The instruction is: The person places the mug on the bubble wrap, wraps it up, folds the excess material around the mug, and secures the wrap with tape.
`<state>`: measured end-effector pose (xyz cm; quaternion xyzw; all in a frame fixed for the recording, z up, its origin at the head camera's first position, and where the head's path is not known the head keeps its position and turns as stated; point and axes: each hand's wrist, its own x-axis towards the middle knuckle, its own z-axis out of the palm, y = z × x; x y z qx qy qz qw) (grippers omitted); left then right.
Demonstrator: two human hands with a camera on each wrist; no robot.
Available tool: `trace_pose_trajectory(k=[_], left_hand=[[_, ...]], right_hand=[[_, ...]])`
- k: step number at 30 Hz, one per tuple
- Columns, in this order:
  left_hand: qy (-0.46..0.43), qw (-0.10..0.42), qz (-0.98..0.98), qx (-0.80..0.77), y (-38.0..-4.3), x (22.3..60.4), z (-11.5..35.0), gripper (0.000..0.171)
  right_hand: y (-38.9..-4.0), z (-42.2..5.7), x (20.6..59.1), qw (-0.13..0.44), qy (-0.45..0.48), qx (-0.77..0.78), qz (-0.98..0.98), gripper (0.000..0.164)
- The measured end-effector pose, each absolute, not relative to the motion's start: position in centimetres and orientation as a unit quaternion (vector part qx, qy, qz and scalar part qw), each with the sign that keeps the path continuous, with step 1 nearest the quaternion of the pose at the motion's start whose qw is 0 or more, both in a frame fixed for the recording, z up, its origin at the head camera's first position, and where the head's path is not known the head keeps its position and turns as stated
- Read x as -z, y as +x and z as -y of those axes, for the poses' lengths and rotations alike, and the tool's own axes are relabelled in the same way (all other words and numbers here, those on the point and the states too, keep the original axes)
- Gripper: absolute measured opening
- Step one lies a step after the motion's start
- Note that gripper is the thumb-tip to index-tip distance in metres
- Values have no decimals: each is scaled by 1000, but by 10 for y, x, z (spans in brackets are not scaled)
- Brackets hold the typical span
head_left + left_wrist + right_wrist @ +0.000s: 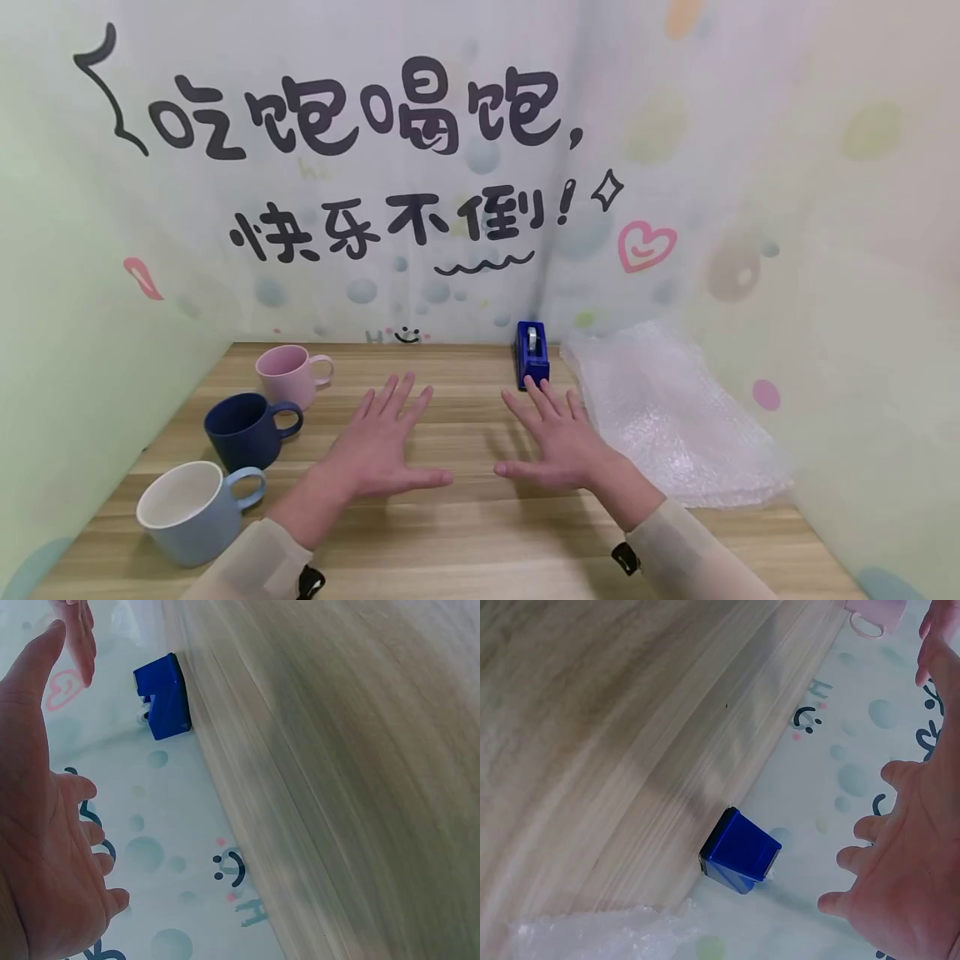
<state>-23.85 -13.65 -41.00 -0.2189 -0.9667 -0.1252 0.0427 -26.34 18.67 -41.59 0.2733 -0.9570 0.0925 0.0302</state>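
Both hands hover palm down over the wooden table, fingers spread and holding nothing. My left hand [378, 450] is right of three mugs: a pink mug [287, 379] at the back, a navy mug [243, 437] in the middle and a light blue mug [197, 529] with a white inside in front. Their handles point right. My right hand [562, 446] is in front of a blue tape dispenser [533, 367] and left of a stack of clear bubble wrap [675, 425]. In the left wrist view the dispenser [169, 701] stands by the wall, apart from the hand.
The wood-grain table [465, 550] meets a printed wall covering [420, 292] at the back. Pale walls close in on the left and right sides. Black wrist straps [625, 558] show at the sleeves.
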Motion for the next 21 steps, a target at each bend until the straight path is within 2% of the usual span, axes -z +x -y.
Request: trace_pose_trajectory(k=[6,10,17,21], left_hand=[[-215,44,968,123,-238,408,138,120],[-204,51,968,136,-241,410,139,107],[-196,71,967,145,-244,413,145,79],[-191,73,967,154,-243,414,148,65]], right_hand=[[-262,-190,413,21,269,-100,958,106],[-263,-199,412,33,262,-98,960,101],[-276,-234,408,47,199,-86,975,83],[-284,-267,402,41,138,-85,986,64]])
